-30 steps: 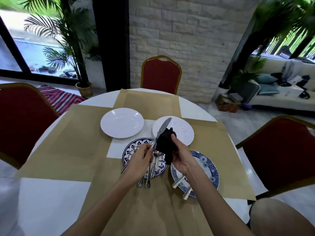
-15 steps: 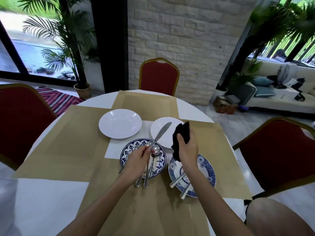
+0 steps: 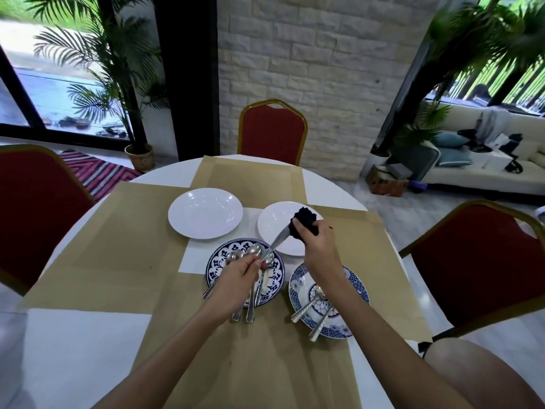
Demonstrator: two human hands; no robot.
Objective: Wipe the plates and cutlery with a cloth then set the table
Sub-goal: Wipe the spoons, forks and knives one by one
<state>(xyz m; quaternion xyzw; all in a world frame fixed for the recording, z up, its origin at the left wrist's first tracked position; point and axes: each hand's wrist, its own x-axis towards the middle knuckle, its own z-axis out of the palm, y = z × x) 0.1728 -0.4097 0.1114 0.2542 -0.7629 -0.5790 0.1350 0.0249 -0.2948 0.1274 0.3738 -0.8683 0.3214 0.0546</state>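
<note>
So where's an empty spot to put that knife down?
Bare brown paper lies left of the white plate and the blue patterned plate. More lies before the far red chair, and at the near edge between the forearms. The middle is crowded: four plates, spoons, and the left hand with the knife and right hand with the black cloth.

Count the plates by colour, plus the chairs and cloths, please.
White plates: 2
Blue patterned plates: 2
Red chairs: 3
Black cloth: 1
Total: 8
</note>
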